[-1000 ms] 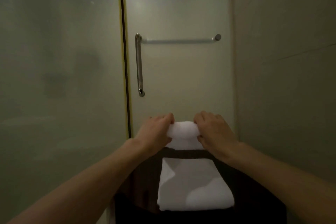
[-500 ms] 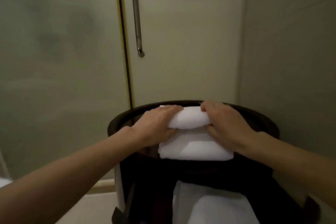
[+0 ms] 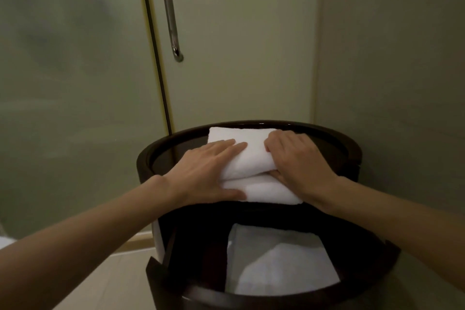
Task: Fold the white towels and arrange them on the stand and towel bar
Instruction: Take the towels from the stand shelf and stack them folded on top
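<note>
Towels sit stacked on the round dark stand point(image 3: 144, 158), toward the middle of its rimmed top. The top towel point(image 3: 247, 156) lies across the lower towel point(image 3: 271, 192), shifted a little toward the far side. The left grip point(image 3: 201, 168) lies flat on the top towel's left end, fingers straight and thumb along the lower towel's near edge. The right grip point(image 3: 299, 158) is clamped on the top towel's right end, fingers curled over it and thumb tucked between the two towels. A third towel point(image 3: 276, 259) lies folded on the stand's lower shelf, nearer. Beyond is a frosted door point(image 3: 239, 58) with a handle point(image 3: 169, 15).
</note>
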A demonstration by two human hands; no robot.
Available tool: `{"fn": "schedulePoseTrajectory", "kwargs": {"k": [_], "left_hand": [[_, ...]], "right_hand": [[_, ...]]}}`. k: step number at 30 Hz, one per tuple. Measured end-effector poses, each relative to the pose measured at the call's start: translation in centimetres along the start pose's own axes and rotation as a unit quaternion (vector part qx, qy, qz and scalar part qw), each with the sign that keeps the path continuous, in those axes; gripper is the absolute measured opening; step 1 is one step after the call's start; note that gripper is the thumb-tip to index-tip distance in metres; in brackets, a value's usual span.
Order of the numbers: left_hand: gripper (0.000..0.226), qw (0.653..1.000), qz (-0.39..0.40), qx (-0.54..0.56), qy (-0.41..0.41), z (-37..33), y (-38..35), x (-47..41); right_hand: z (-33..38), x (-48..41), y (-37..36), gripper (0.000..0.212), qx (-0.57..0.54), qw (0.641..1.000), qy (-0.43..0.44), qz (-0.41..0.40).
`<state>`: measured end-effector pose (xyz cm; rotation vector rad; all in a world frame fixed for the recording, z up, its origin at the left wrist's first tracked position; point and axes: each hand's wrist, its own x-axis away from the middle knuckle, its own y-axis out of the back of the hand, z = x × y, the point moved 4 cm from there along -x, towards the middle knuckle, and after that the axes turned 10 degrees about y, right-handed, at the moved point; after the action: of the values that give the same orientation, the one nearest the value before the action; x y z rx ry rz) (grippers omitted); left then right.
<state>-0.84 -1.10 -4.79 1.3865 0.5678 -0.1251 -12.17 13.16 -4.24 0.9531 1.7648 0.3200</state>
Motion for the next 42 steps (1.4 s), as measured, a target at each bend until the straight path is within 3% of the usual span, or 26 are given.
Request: {"fn": "schedulePoseTrajectory", "kwargs": {"k": [7, 13, 15, 19, 21, 28, 36, 42], "left_hand": [[0.088, 0.996, -0.018, 0.002, 0.082, -0.2, -0.7, -1.6], [0.088, 0.998, -0.002, -0.051, 0.037, -0.6, -0.9, -1.8], [0.091, 0.998, -0.001, -0.051, 0.020, -0.8, -0.8, -1.9], [0.099, 0.999, 0.028, -0.033, 0.014, -1.3, -1.3, -2.1], [0.097, 0.999, 0.029, -0.031, 0.019, -1.4, -1.5, -2.2], [0.086, 0.999, 0.014, -0.016, 0.032, -1.3, -2.2, -2.5], [0.086, 0.999, 0.021, -0.015, 0.037, -1.3, -2.1, -2.3], [0.082, 0.999, -0.032, -0.020, -0.002, -1.8, -0.6, -0.4]], "right_hand": [[0.2, -1.7, -0.2, 0.017, 0.033, 0.999, 0.007, 0.010], [-0.7, -0.2, -1.1, 0.030, -0.085, 0.991, 0.003, 0.102], [-1.0, -0.2, -0.9, 0.039, -0.105, 0.988, -0.008, 0.110], [-1.0, 0.0, -1.6, 0.077, -0.116, 0.980, 0.002, 0.159], [-1.0, 0.2, -2.1, 0.082, -0.089, 0.979, 0.018, 0.184], [-1.4, 0.4, -3.3, 0.069, -0.105, 0.977, 0.018, 0.183], [-0.9, 0.7, -1.8, 0.067, -0.135, 0.974, 0.006, 0.181], [1.2, 2.7, 2.5, 0.045, -0.164, 0.978, 0.090, 0.092]]}}
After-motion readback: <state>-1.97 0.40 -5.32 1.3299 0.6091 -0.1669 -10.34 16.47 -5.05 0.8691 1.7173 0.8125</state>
